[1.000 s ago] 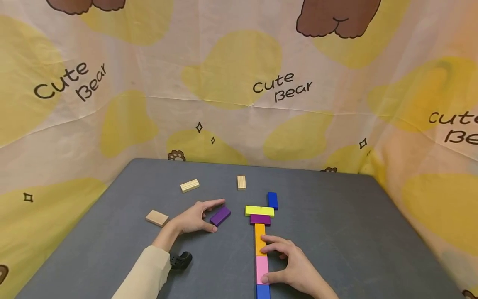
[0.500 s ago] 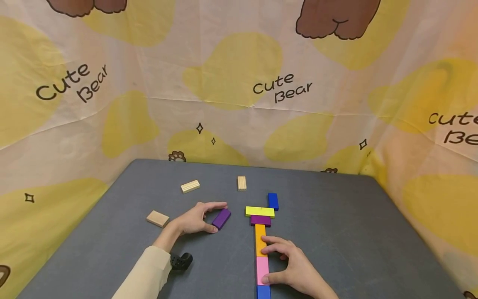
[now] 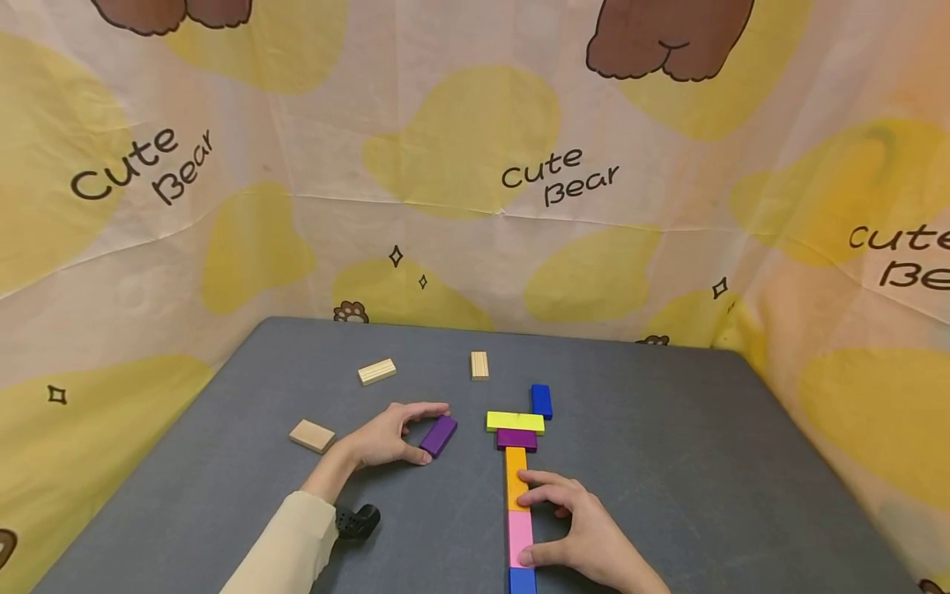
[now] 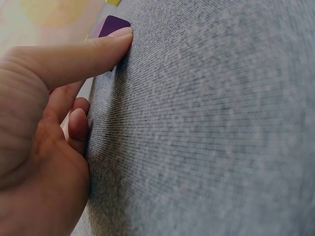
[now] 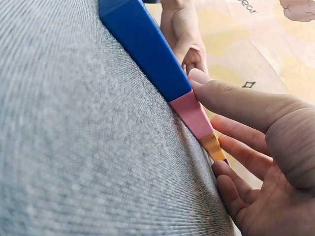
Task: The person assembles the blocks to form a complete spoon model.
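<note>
A purple block (image 3: 439,436) lies on the grey cloth, held by its two ends between the thumb and index finger of my left hand (image 3: 389,433). In the left wrist view the thumb tip overlaps the purple block (image 4: 114,25). My right hand (image 3: 582,528) rests its fingertips on the orange block (image 3: 515,474) and its thumb on the pink block (image 3: 519,528). These two stand end to end in a row with a blue block (image 5: 147,49) at the near end. A dark purple block (image 3: 516,440) and a yellow block (image 3: 515,421) lie crosswise at the far end.
Another blue block (image 3: 542,401) sits just behind the yellow one. Plain wooden blocks lie at the back (image 3: 479,365), back left (image 3: 377,372) and left (image 3: 312,436), the last beside the left wrist. A patterned cloth wall (image 3: 460,247) rises behind the table.
The purple block at my left hand has turned to a steeper angle, its far end now against the index finger. My right hand has stayed on the row.
</note>
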`<move>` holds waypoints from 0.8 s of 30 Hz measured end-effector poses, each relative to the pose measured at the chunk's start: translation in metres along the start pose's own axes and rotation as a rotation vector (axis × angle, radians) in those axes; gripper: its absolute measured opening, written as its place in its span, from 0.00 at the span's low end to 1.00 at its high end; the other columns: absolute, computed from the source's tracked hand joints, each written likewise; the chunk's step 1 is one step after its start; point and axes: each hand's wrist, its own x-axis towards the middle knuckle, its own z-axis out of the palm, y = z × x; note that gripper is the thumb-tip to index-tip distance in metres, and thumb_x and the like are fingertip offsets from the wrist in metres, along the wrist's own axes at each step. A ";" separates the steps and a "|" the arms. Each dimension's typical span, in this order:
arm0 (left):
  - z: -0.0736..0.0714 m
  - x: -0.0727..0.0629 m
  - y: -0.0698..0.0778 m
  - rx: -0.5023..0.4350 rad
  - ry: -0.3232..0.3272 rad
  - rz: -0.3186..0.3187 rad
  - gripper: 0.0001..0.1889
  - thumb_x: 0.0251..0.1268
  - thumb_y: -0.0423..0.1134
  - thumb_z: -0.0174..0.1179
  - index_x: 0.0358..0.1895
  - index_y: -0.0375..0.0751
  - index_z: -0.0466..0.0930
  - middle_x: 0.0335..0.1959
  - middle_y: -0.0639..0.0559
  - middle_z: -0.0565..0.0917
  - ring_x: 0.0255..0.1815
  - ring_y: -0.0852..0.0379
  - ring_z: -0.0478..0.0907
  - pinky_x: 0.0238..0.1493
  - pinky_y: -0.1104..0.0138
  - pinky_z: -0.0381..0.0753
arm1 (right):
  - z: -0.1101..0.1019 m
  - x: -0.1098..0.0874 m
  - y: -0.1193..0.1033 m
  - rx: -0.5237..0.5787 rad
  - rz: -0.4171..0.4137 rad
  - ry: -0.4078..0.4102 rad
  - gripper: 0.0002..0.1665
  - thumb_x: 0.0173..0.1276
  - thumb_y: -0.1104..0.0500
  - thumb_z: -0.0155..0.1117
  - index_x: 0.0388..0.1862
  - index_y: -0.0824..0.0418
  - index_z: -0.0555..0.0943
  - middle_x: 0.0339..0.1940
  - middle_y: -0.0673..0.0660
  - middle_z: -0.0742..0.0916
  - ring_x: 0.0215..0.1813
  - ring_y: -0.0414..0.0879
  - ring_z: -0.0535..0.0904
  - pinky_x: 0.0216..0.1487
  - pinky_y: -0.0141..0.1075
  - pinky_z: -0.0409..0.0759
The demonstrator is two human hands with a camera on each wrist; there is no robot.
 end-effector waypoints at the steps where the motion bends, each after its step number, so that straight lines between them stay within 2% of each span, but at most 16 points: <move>1: 0.000 0.000 0.000 0.002 0.001 0.001 0.40 0.53 0.35 0.74 0.72 0.44 0.69 0.68 0.53 0.72 0.68 0.47 0.62 0.61 0.45 0.62 | 0.000 0.000 0.000 -0.001 -0.001 0.001 0.27 0.47 0.44 0.82 0.48 0.41 0.84 0.67 0.46 0.75 0.65 0.56 0.66 0.53 0.49 0.70; 24: 0.000 0.000 -0.002 -0.033 0.020 -0.009 0.40 0.51 0.35 0.76 0.71 0.42 0.69 0.66 0.53 0.74 0.68 0.47 0.64 0.61 0.45 0.62 | 0.000 -0.001 0.000 0.010 -0.012 0.006 0.27 0.47 0.46 0.83 0.48 0.41 0.84 0.67 0.45 0.75 0.65 0.56 0.65 0.53 0.48 0.71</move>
